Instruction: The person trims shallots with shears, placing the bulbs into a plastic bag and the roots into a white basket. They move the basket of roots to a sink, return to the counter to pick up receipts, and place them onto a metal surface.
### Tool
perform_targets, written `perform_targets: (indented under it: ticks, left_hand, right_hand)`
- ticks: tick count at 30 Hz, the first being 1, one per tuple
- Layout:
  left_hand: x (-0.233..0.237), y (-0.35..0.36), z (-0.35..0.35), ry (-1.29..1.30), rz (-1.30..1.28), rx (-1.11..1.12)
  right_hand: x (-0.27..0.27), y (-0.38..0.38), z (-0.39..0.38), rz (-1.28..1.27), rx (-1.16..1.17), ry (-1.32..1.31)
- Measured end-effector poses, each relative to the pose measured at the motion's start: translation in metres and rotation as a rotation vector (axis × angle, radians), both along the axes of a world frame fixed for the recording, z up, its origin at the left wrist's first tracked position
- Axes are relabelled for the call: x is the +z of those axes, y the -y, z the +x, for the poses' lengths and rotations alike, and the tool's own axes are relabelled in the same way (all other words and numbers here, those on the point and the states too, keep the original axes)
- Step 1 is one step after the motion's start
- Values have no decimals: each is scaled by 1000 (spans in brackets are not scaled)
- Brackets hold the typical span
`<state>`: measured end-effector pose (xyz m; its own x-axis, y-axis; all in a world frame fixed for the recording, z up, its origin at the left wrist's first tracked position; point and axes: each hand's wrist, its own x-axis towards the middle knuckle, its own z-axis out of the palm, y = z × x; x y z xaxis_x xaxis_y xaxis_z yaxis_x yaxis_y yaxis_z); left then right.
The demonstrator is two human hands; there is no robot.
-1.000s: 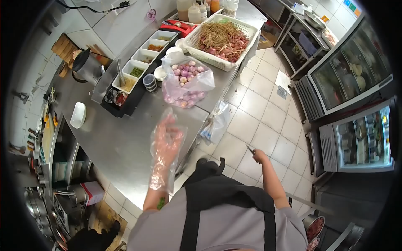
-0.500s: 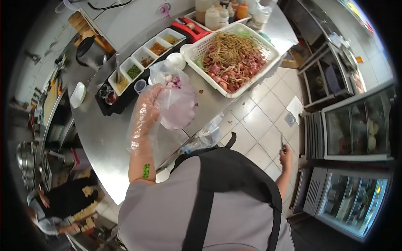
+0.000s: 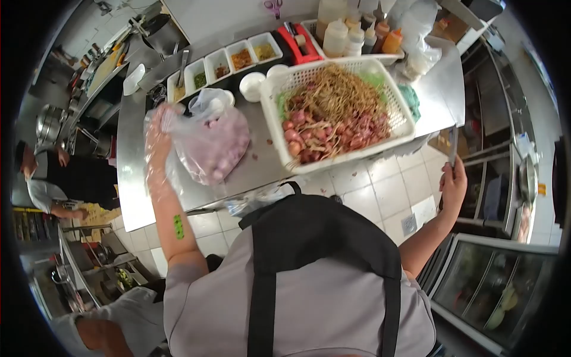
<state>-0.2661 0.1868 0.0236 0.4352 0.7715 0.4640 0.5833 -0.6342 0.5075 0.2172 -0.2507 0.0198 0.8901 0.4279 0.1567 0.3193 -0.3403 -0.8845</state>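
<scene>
My left hand [image 3: 157, 132], in a loose clear plastic glove, is closed on the edge of a clear plastic bag [image 3: 211, 146]. The bag bulges with pale pink peeled shallots and rests on the steel counter. Out to the right, past the counter's front edge, my right hand [image 3: 454, 181] grips a knife [image 3: 455, 146] with its blade pointing up. Between my hands stands a white perforated basket [image 3: 275, 131], heaped with unpeeled red shallots [image 3: 345, 134] and dry, stringy roots [image 3: 339, 89].
White spice trays [image 3: 241, 58] line the back of the counter [image 3: 134, 178], next to a red holder [image 3: 299, 44] and several sauce bottles [image 3: 355, 41]. At the left are two other people, one in a black apron [image 3: 83, 166]. A glass-door fridge [image 3: 493, 291] stands at lower right.
My right hand has risen with the knife, from low at my side to near the counter's right end. My left hand and the bag have moved left, away from the basket. The view has turned.
</scene>
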Motion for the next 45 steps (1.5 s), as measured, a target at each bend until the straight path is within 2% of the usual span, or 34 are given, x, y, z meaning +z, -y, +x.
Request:
perform_targets:
  ticks: [1, 3, 4, 5, 6, 7, 8, 10, 12, 13, 14, 15, 16, 18, 19, 21, 22, 24, 25, 27, 28, 29, 31, 33, 34, 35, 36, 37, 38, 39, 41, 42, 43, 45]
  left_hand:
    - [-8, -10, -17, 9, 15, 22]
    - [-10, 8, -34, 399, -369, -220]
    - [-2, 23, -33, 400, -367, -200]
    - [33, 49, -17, 110, -299, -158]
    - [61, 74, 0, -184, -234, -115]
    - [74, 93, 17, -187, -236, -97]
    - [82, 112, 35, -170, -147, -74]
    - [86, 145, 73, -153, -70, -27]
    - [86, 168, 114, -158, 132, -76]
    - [80, 182, 136, -162, 60, -15]
    - [65, 190, 153, -170, -4, -10]
    - [55, 193, 168, -244, -65, -117]
    - [46, 191, 182, -316, -126, -228]
    - [23, 174, 209, -436, -120, -478]
    - [14, 171, 223, -432, -117, -477]
    - [1, 164, 254, -408, -68, -257]
    - [-11, 152, 270, -406, -62, -261]
    - [-29, 125, 300, -124, -69, -201]
    - [-22, 122, 314, -124, -65, -209]
    - [-3, 120, 337, -157, -384, -210]
    - [-9, 111, 344, -155, -380, -221]
    - [-23, 100, 350, -273, -348, -165]
    - [-46, 86, 354, -399, -310, -117]
    - [-57, 77, 344, 93, -528, -268]
    - [-55, 69, 339, 237, -650, -376]
    - [-40, 73, 336, 237, -645, -383]
    - [-20, 86, 331, 437, -720, -429]
    - [-9, 91, 326, 637, -793, -473]
    - [-11, 81, 318, 679, -923, -580]
    - [-7, 83, 313, 679, -931, -579]
    - [4, 81, 307, 483, -929, -675]
    - [-3, 80, 308, 313, -725, -604]
    - [-10, 76, 309, 314, -723, -606]
    - [2, 94, 314, 126, -518, -747]
  right_hand:
    - [1, -7, 13, -61, 20, -16]
    - [6, -24, 31, -154, 140, -27]
    - [6, -32, 41, -270, 195, -22]
    - [16, -42, 45, -402, 263, -22]
    - [10, -49, 56, -441, 379, 139]
    - [5, -56, 66, -472, 492, 305]
    - [21, -68, 59, -492, 514, 188]
    - [18, -84, 65, -410, 594, 213]
    - [20, -101, 67, -345, 699, 207]
    - [20, -111, 65, -347, 716, 208]
    - [20, -120, 61, -287, 840, 286]
    - [20, -131, 55, -220, 959, 363]
    - [20, -140, 47, -216, 965, 364]
    - [22, -159, 35, -298, 1055, 338]
    - [21, -170, 31, -299, 1055, 343]
    - [16, -195, 26, -148, 922, 419]
    - [16, -206, 27, -147, 916, 423]
    - [15, -226, 28, -267, 824, 374]
    - [6, -241, 30, -265, 815, 374]
    - [-18, -265, 34, -353, 750, 459]
    - [-17, -276, 30, -429, 806, 407]
    - [-17, -285, 25, -502, 861, 350]
    - [-27, -303, 27, -488, 943, 251]
    - [-29, -301, 29, -477, 1031, 150]
    - [-23, -299, 32, -400, 1028, 60]
    - [-11, -297, 34, -322, 1023, -25]
    - [17, -279, 20, -193, 858, 199]
    - [28, -279, 22, -192, 850, 199]
    - [34, -281, 23, -110, 852, 225]
    - [44, -278, 19, -31, 856, 248]
    - [76, -270, 6, -90, 861, 244]
    - [86, -268, -1, -145, 867, 241]
    - [79, -276, -1, -145, 866, 244]
    - [61, -297, 2, 38, 869, 317]
